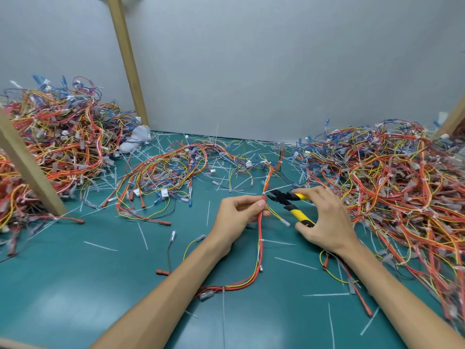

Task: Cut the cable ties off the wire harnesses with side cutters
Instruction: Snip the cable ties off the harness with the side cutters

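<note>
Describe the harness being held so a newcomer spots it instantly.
On the green mat, between the left pile and right pile, a red-and-yellow harness runs toward the viewer. Only this one is pinched by the left hand, side cutters at it.

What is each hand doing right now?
Left hand: pinching the red-and-yellow wire harness.
Right hand: gripping the yellow-and-black-handled side cutters.
</note>
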